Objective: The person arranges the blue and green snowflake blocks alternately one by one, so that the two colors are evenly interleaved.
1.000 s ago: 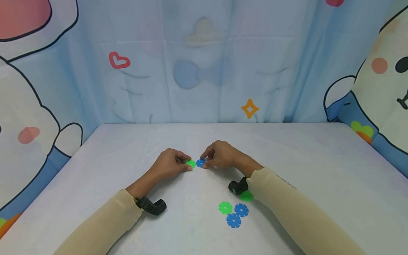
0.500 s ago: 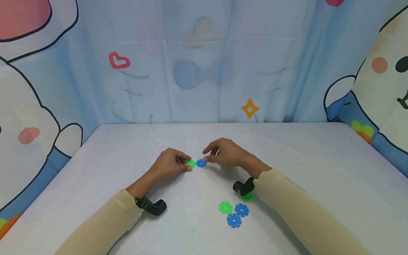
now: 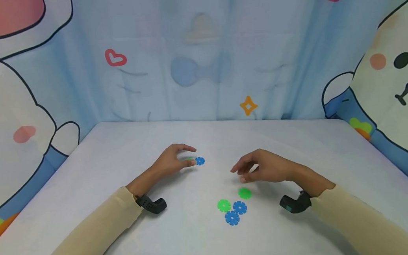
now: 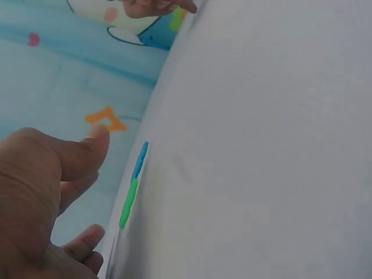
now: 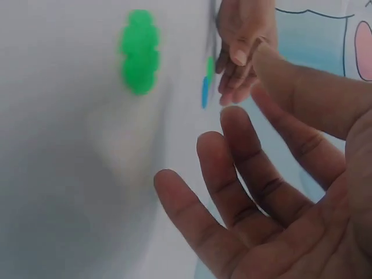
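Note:
On the white table lie a blue notched plastic disc (image 3: 200,161) and a green notched disc (image 4: 129,203), edge to edge in a row. My left hand (image 3: 172,160) hovers beside this pair, thumb and fingers spread apart and holding nothing; in the head view its thumb hides most of the green one. Farther right, my right hand (image 3: 268,166) is raised over the table with loosely bent fingers and no object in it. Nearest to it is a loose green disc (image 3: 245,193), which also shows in the right wrist view.
Closer to the person, another green disc (image 3: 224,205) lies beside two blue discs, one farther (image 3: 240,207) and one nearer (image 3: 232,218). A light blue curtain (image 3: 273,51) with cartoon prints hangs behind the table (image 3: 144,234). Each wrist carries a black band.
My right hand has let go of the blue disc and moved right and toward the person. The left hand has released the green disc, its fingers now spread. The head view has shifted slightly.

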`<act>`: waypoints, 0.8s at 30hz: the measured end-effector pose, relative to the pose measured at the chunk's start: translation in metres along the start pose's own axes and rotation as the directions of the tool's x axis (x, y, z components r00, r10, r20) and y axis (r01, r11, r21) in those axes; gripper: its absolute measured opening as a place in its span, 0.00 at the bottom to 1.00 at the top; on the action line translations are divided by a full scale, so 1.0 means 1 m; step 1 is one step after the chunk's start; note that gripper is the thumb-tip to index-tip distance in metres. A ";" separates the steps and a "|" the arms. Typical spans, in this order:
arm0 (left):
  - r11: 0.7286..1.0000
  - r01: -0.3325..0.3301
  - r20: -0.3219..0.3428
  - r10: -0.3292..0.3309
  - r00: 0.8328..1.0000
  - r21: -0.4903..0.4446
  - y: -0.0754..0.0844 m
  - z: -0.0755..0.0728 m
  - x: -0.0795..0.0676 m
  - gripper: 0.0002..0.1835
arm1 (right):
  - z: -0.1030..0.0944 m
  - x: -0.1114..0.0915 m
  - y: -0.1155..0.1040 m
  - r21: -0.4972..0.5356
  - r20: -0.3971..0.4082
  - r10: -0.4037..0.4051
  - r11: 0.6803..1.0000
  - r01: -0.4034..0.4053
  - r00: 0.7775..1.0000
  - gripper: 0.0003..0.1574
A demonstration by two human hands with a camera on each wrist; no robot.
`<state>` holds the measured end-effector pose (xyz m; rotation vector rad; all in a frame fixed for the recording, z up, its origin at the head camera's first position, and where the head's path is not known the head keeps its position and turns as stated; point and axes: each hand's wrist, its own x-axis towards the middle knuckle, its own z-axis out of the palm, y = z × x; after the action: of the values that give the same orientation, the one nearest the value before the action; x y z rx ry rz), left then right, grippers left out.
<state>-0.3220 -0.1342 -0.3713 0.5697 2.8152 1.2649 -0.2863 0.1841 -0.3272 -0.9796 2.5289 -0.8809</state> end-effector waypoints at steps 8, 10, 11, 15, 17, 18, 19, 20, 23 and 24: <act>0.995 0.010 0.031 -0.013 0.999 0.100 0.004 0.011 0.006 0.26 | 0.005 -0.014 0.013 -0.073 0.032 -0.057 0.996 0.059 0.998 0.16; 0.993 0.011 0.034 -0.015 0.999 0.121 0.005 0.014 0.007 0.25 | 0.007 -0.017 0.017 -0.102 0.025 -0.059 0.993 0.061 0.998 0.16; 0.992 0.011 0.035 -0.016 0.999 0.129 0.005 0.015 0.008 0.25 | 0.008 -0.018 0.018 -0.109 0.024 -0.058 0.992 0.061 0.998 0.17; 0.991 0.014 0.024 -0.017 1.000 0.134 0.007 0.017 0.007 0.24 | 0.010 -0.020 0.024 -0.122 0.024 -0.077 0.989 0.079 0.997 0.19; 0.990 0.014 0.015 -0.017 1.000 0.142 0.008 0.018 0.007 0.23 | 0.011 -0.020 0.025 -0.119 0.024 -0.082 0.989 0.084 0.996 0.20; 0.989 0.017 0.011 -0.018 1.000 0.147 0.008 0.018 0.006 0.22 | 0.012 -0.020 0.025 -0.115 0.024 -0.086 0.989 0.089 0.996 0.21; 0.988 0.023 0.007 -0.024 1.000 0.151 0.008 0.018 0.006 0.22 | 0.012 -0.020 0.026 -0.115 0.024 -0.090 0.989 0.092 0.996 0.21; 0.987 0.030 0.002 -0.031 1.000 0.156 0.008 0.018 0.006 0.21 | 0.013 -0.020 0.026 -0.112 0.025 -0.095 0.989 0.097 0.995 0.22; 0.984 0.060 -0.005 -0.060 0.998 0.167 0.008 0.017 0.004 0.20 | 0.015 -0.018 0.026 -0.106 0.028 -0.105 0.989 0.107 0.994 0.22; 0.983 0.067 -0.007 -0.067 0.998 0.171 0.007 0.017 0.004 0.20 | 0.016 -0.017 0.026 -0.107 0.027 -0.107 0.988 0.109 0.994 0.21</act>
<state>-0.3207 -0.1162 -0.3772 0.4727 2.9352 1.0196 -0.2795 0.2043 -0.3554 -1.1624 2.5487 -0.7642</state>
